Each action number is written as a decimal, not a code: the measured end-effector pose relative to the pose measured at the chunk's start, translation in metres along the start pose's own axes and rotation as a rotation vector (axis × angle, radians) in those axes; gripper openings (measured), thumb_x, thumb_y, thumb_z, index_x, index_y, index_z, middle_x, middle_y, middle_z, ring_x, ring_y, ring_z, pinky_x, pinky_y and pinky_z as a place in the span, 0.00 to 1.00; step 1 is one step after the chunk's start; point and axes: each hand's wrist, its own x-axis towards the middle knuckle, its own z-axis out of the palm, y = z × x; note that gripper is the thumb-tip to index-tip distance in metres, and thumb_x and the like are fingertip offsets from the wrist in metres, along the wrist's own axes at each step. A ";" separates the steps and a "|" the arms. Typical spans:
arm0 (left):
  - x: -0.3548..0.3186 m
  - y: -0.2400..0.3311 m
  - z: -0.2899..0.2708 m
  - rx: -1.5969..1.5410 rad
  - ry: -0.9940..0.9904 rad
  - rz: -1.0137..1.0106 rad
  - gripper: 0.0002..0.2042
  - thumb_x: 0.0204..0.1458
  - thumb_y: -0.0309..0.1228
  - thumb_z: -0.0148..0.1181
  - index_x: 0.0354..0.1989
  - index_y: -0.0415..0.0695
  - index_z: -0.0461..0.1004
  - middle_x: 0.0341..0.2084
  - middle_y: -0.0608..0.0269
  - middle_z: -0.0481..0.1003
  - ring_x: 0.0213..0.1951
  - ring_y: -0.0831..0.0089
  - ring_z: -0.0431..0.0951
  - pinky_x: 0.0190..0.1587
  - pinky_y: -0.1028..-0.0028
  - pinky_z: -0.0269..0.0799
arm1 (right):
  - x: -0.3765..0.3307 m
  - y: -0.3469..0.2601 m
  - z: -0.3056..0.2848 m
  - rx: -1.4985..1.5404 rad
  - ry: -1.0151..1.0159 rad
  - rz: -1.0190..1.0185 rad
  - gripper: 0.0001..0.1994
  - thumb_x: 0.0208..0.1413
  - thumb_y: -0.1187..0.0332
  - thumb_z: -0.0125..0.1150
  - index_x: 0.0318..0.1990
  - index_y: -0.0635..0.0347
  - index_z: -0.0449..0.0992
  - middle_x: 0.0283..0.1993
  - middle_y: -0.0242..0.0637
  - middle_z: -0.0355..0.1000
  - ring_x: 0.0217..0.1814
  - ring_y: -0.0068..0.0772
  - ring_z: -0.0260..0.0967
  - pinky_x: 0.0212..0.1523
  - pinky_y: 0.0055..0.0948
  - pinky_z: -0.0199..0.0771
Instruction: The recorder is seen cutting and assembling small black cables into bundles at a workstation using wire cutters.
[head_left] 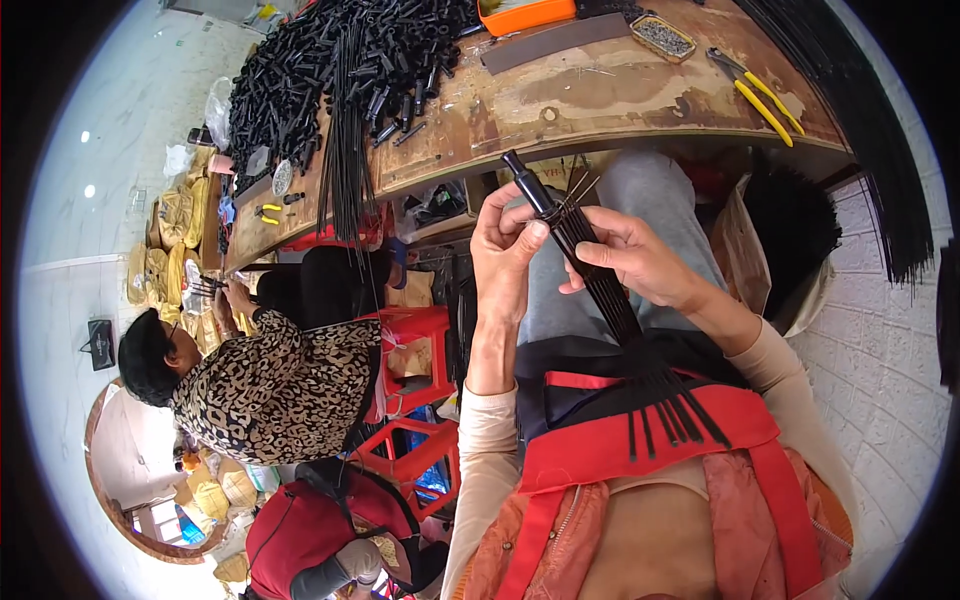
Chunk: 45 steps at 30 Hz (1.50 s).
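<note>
Pinched black rod bundle (600, 285) with left hand (503, 250), right hand (635, 258) fingers wrapped; loose grip risked rods fanning out.

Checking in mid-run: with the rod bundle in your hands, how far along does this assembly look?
Done: several thin black rods are already gathered into the black handle piece, fanning toward the lap. In hand: the left hand pinches the handle end while the right hand steadies the bundle. Left: a big pile of black handle parts and loose rods sits on the wooden bench.
</note>
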 end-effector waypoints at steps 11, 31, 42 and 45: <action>0.001 0.025 0.003 -0.088 -0.200 0.024 0.14 0.49 0.17 0.62 0.44 0.37 0.70 0.39 0.63 0.73 0.40 0.75 0.75 0.45 0.74 0.73 | 0.014 0.007 0.012 -0.296 0.130 -0.331 0.16 0.63 0.72 0.54 0.55 0.68 0.65 0.46 0.35 0.69 0.46 0.25 0.70 0.48 0.26 0.73; -0.007 0.027 0.024 -0.051 -0.128 -0.147 0.19 0.52 0.23 0.64 0.53 0.34 0.68 0.38 0.59 0.76 0.39 0.69 0.77 0.44 0.70 0.76 | 0.006 0.001 -0.010 -0.105 0.029 -0.167 0.04 0.61 0.77 0.53 0.43 0.65 0.68 0.38 0.35 0.73 0.41 0.22 0.72 0.43 0.22 0.69; -0.021 0.022 0.054 0.054 -0.131 -0.131 0.25 0.48 0.27 0.69 0.53 0.32 0.67 0.38 0.58 0.75 0.37 0.69 0.77 0.38 0.71 0.76 | -0.033 -0.019 -0.016 -0.083 -0.005 -0.059 0.04 0.59 0.75 0.55 0.40 0.62 0.72 0.36 0.32 0.75 0.38 0.16 0.67 0.42 0.19 0.66; -0.022 0.025 0.068 0.008 -0.165 -0.149 0.25 0.47 0.27 0.70 0.52 0.32 0.67 0.39 0.57 0.74 0.37 0.68 0.78 0.35 0.71 0.77 | -0.037 -0.024 -0.017 -0.064 -0.002 -0.051 0.03 0.59 0.75 0.56 0.39 0.62 0.73 0.35 0.31 0.75 0.36 0.15 0.65 0.40 0.19 0.66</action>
